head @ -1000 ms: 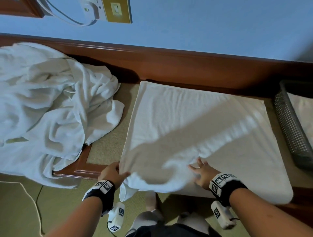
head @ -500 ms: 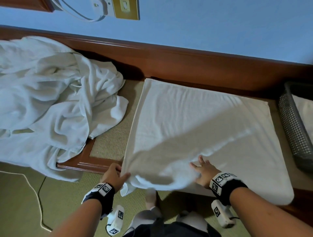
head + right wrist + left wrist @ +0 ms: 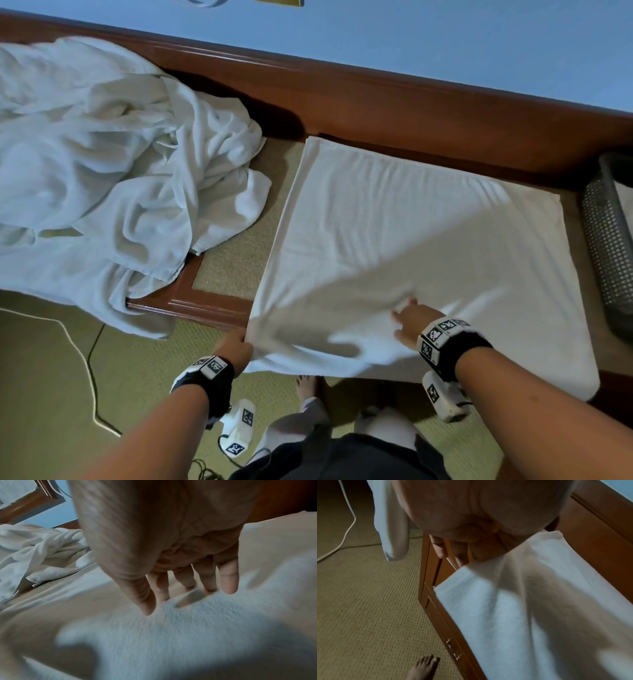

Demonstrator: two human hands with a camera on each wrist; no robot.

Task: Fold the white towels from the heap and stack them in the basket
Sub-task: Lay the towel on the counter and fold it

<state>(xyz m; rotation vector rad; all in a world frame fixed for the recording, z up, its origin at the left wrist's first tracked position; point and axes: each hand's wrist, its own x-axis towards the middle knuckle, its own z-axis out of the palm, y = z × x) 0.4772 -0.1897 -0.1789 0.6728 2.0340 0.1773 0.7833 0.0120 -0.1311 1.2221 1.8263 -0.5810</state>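
Note:
A white towel (image 3: 411,233) lies spread flat on the wooden-framed table, its near edge hanging a little over the front. My left hand (image 3: 236,346) pinches its near-left corner; in the left wrist view the fingers (image 3: 439,547) curl down at the towel's edge (image 3: 530,608). My right hand (image 3: 409,320) rests flat on the towel near the front edge, and its straight fingers (image 3: 228,577) touch the cloth (image 3: 171,635). The heap of white towels (image 3: 102,178) lies crumpled at the left. A grey mesh basket (image 3: 608,246) stands at the right edge with a white towel inside.
A raised wooden back rail (image 3: 411,102) runs under the blue wall. A white cable (image 3: 82,370) trails over the carpet at the left. My bare foot (image 3: 423,669) stands next to the drawer front (image 3: 452,649). Part of the heap (image 3: 42,550) reaches toward the spread towel.
My right hand has slid farther onto the towel and the bunched fold at the near edge has flattened. My left hand has kept hold of the corner.

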